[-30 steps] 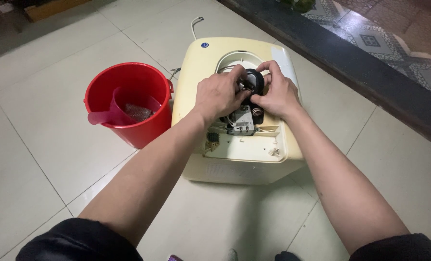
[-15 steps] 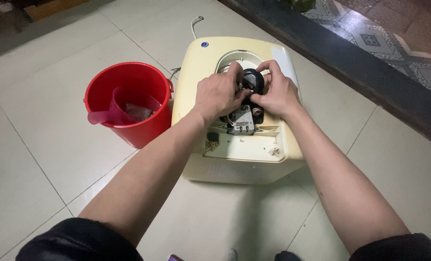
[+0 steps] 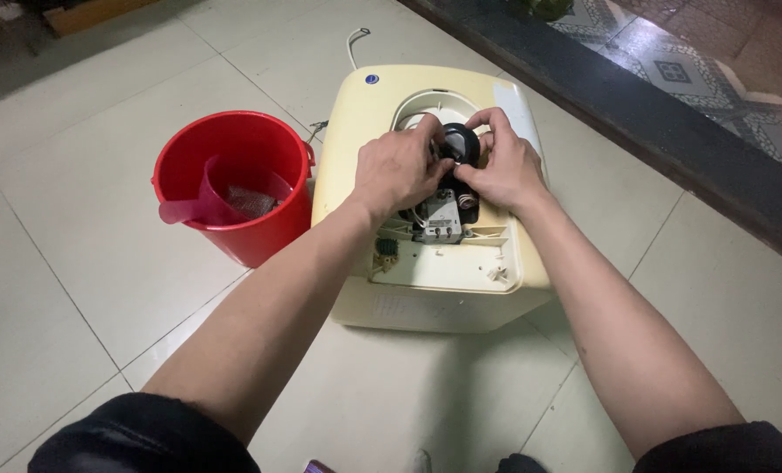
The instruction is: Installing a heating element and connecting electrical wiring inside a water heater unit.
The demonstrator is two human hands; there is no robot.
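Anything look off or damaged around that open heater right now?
The cream appliance lies on the tiled floor with its cover off, wiring and a component exposed. Both hands grip a black round part. Nothing looks spilled or broken.

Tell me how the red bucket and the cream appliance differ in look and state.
The red bucket is round and bright red; the cream appliance is boxy with rounded corners and pale yellow. The bucket stands upright and open-topped with a pink scoop inside; the appliance lies flat with its inner parts exposed. Both hands, left hand and right hand, work on the appliance's black round part; the bucket is untouched. Both rest on the tiled floor.
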